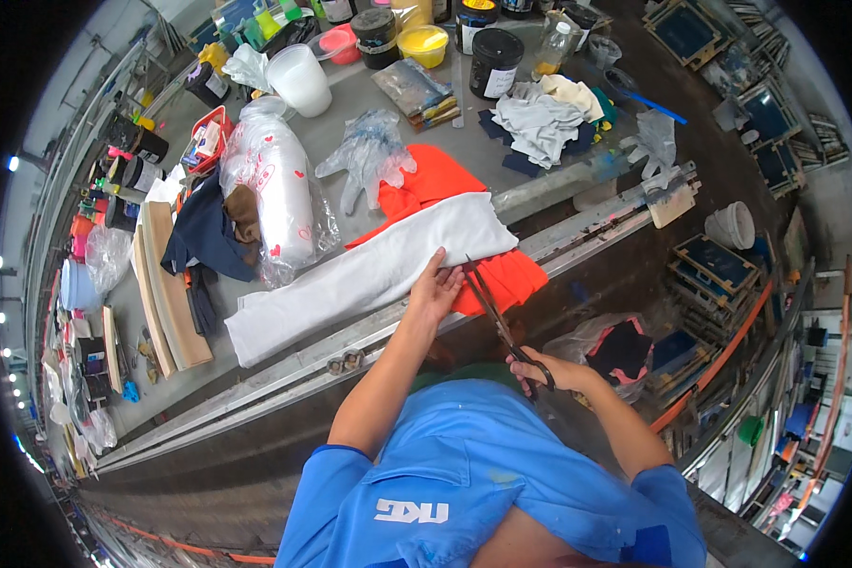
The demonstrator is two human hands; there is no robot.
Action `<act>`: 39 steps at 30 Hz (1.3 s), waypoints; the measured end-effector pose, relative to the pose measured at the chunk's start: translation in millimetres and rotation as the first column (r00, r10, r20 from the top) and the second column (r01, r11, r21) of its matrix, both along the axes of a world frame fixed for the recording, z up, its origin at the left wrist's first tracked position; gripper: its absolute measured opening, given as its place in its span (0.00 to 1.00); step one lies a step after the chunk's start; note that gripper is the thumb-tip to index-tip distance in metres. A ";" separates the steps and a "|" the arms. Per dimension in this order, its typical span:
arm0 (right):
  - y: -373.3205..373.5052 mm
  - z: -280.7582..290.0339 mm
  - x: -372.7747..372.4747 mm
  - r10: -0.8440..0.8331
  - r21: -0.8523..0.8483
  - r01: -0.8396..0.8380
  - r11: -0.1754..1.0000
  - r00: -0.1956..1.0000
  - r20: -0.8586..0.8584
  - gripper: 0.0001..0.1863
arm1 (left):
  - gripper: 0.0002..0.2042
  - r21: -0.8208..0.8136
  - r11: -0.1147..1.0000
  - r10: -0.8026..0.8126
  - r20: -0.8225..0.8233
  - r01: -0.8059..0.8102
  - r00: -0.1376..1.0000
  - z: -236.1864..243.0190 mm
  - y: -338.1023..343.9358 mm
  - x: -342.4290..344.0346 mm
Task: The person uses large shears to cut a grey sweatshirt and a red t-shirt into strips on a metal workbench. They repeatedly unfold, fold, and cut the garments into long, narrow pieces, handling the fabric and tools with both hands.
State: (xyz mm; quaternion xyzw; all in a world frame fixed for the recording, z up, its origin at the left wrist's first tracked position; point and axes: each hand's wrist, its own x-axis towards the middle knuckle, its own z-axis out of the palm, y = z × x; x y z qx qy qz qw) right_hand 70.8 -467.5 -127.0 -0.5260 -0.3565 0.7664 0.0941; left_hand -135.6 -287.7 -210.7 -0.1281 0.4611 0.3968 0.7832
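Observation:
A folded strip of white cloth (360, 265) lies slantwise along the near edge of the table, on top of a bright orange-red cloth (506, 281). With the thumb over it, my left hand (434, 286) grips the near edge of the white cloth. Long dark metal scissors (493, 308) are in my right hand (551, 370), its fingers wrapped round the handles. Their blades point away from me and reach over the orange-red cloth to the white cloth's edge, close beside my left fingertips. How far the blades are parted is hard to make out.
Beyond the cloth lie a clear plastic glove (367, 156) and a bagged white roll (273, 189). Black jars (495, 64), a white tub (299, 80) and rags (542, 123) stand farther back. A metal rail (388, 322) edges the table; frames (715, 270) are stacked at right.

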 end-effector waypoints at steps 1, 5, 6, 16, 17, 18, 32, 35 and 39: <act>-0.5 -12.3 -3.0 -0.022 -0.010 0.022 1.000 1.000 0.004 0.32 | 0.13 0.051 0.999 -0.013 0.006 0.013 1.000 -5.9 0.9 -0.1; 12.9 -2.2 -25.5 -0.043 0.033 0.044 0.999 0.998 -0.034 0.34 | 0.11 0.166 0.986 -0.027 -0.004 0.027 1.000 -18.8 -7.7 -3.4; 15.4 -6.9 -29.2 -0.052 0.030 0.053 0.998 0.998 -0.044 0.34 | 0.11 0.174 0.984 -0.025 -0.016 0.027 1.000 -15.5 -10.9 -3.2; 35.6 -6.3 -73.8 -0.167 0.228 0.108 0.968 0.952 0.256 0.29 | 0.12 0.283 0.946 -0.122 -0.133 0.155 0.984 4.6 -29.3 -10.7; 34.9 -6.8 -76.6 -0.199 0.247 0.128 0.961 0.936 0.290 0.29 | 0.12 0.287 0.945 -0.126 -0.127 0.158 0.984 3.0 -28.7 -10.8; 33.5 -7.4 -79.3 -0.213 0.264 0.134 0.955 0.931 0.295 0.28 | 0.12 0.280 0.949 -0.113 -0.123 0.143 0.986 1.6 -29.8 -10.5; 37.7 -2.1 -78.2 -0.270 0.178 0.253 0.951 0.960 0.076 0.26 | 0.08 0.324 0.901 -0.183 -0.317 0.288 0.930 3.3 -27.0 -7.2; 49.1 -4.4 -78.9 -0.253 0.268 0.213 0.939 0.959 0.125 0.28 | 0.08 0.353 0.897 -0.180 -0.256 0.266 0.950 1.9 -30.2 -8.2; 54.4 -19.2 -76.1 -0.245 0.272 0.176 0.946 0.938 0.246 0.27 | 0.08 0.320 0.908 -0.196 -0.247 0.271 0.949 1.5 -24.2 -13.5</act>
